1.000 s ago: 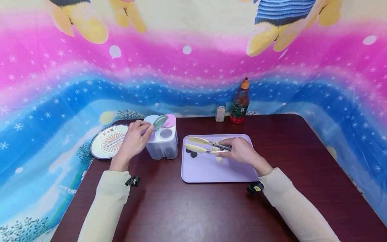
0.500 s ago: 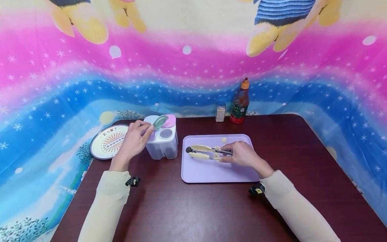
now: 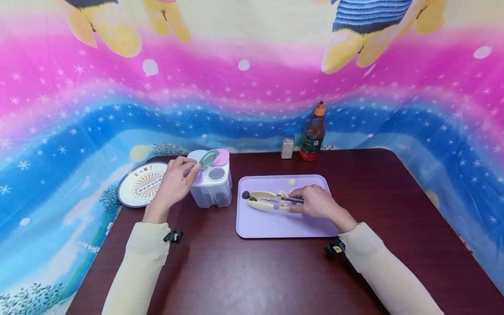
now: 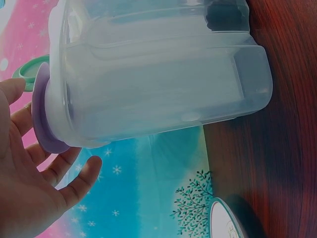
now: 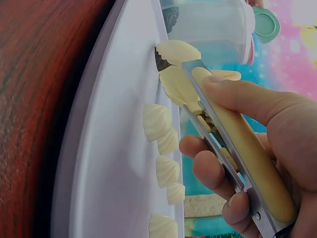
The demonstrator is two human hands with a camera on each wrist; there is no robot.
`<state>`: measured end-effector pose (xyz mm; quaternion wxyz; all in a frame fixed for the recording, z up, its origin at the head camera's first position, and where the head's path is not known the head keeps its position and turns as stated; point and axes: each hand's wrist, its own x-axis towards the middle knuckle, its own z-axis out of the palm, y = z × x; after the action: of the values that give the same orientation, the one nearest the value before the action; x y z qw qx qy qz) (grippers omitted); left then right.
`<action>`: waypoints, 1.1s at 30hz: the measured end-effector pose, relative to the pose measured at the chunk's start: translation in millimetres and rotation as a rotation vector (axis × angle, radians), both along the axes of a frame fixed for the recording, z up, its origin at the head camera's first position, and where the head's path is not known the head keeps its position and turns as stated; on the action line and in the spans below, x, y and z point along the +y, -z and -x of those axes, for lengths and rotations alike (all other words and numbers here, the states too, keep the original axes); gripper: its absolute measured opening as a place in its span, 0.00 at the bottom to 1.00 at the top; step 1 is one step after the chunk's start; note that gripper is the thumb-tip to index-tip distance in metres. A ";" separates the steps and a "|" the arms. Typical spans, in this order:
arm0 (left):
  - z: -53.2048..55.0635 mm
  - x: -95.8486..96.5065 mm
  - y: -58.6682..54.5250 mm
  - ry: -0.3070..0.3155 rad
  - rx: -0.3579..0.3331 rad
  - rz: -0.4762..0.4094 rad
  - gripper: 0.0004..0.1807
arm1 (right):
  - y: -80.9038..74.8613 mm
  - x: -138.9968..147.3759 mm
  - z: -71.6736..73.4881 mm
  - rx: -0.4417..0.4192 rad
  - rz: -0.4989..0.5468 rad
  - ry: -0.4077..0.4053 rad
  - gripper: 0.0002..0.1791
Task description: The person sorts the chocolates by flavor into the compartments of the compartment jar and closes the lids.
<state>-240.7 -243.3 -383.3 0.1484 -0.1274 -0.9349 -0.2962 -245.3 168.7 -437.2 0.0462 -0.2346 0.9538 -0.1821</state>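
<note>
My left hand [image 3: 175, 179] pinches the raised green lid [image 3: 209, 158] of a clear compartment container [image 3: 212, 194]; the round hole below that lid is uncovered. In the left wrist view a purple lid [image 4: 43, 111] sits by the fingers. With my right hand [image 3: 316, 201] I grip kitchen tongs [image 3: 271, 201] with cream tips, low over a lilac tray [image 3: 283, 227]. The tips are spread at two small dark pieces [image 3: 246, 195]; whether they touch is unclear. Several cream ridged pieces [image 5: 157, 121] lie on the tray, mostly hidden from the head view by tongs and hand.
A patterned plate [image 3: 138, 190] stands left of the container, partly behind my left arm. At the back are a small shaker jar [image 3: 288, 146] and a red sauce bottle [image 3: 313, 135]. Dark contents [image 4: 225, 15] show in one container compartment.
The tongs have come down and slightly nearer to me, with their tips now at the dark pieces. My left hand and the green lid have stayed still.
</note>
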 end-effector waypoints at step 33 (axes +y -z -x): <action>-1.6 0.9 -0.7 0.001 0.004 -0.004 0.27 | -8.6 6.7 5.1 -0.071 0.265 0.012 0.23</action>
<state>-239.1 -242.4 -382.6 0.1506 -0.1280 -0.9339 -0.2978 -250.4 175.4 -428.6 0.0475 -0.2266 0.9205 -0.3148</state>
